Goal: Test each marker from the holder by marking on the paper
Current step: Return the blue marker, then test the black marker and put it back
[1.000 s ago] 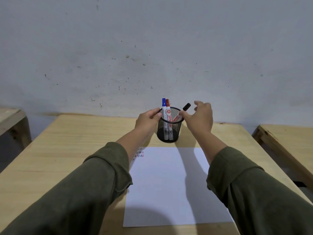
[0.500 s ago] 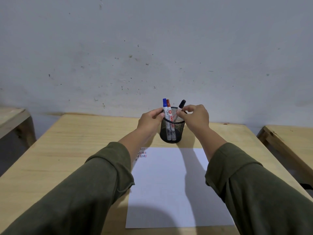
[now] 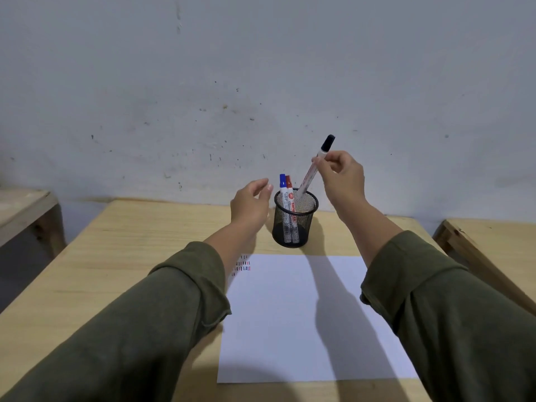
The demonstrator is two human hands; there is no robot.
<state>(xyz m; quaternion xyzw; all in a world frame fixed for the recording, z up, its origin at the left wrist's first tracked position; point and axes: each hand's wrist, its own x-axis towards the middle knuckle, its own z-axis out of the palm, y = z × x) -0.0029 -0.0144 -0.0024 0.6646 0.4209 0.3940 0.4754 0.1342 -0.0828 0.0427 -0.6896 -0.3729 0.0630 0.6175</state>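
The right hand (image 3: 342, 175) is up above the table, and its fingers are pinched around a black marker (image 3: 314, 166). The grip is on the upper part of the marker, just under the black cap. The marker leans, with its cap pointing up and to the right. Its bottom end is right at the rim of the black mesh holder (image 3: 294, 220), though it is hard to tell if it dips inside. The left hand (image 3: 251, 204) is just beside the holder on its left side. Its fingers are loose and a little curled, with nothing in them, and they do not seem to touch the holder. A blue marker (image 3: 282, 195) and a red marker (image 3: 290, 198) stand up inside the holder, side by side. The holder sits on the wooden table (image 3: 121, 256), near the far edge of the white paper (image 3: 290, 314). The paper lies flat between the two green sleeves. Some small colored marks (image 3: 243, 266) are in its far left corner, partly hidden by the left arm.
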